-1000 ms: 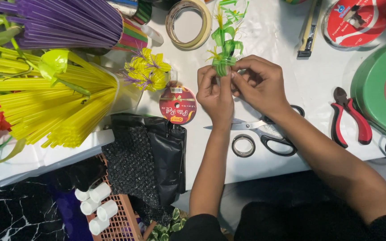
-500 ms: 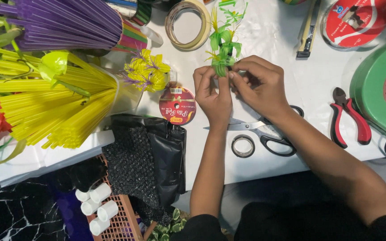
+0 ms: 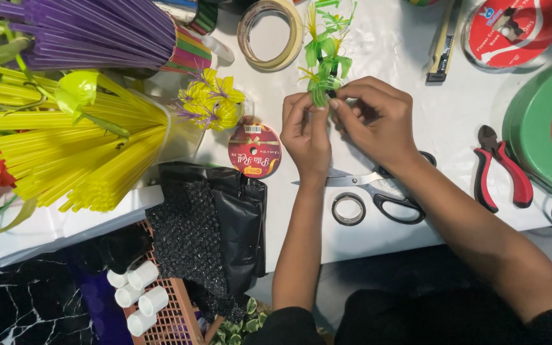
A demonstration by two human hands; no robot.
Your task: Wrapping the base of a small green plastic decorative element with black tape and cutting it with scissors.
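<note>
Since a second ago I see the hands barely shifted, though the green straw flower (image 3: pixel 324 61) now stands a little straighter. My left hand (image 3: pixel 306 137) and right hand (image 3: pixel 375 121) meet above the white table (image 3: pixel 416 96), fingers (image 3: pixel 343 105) pinched on the flower's base, its leaves fanning upward beyond the fingertips. Scissors (image 3: pixel 378 185) and a small tape ring (image 3: pixel 349 209) lie just below the wrists.
</note>
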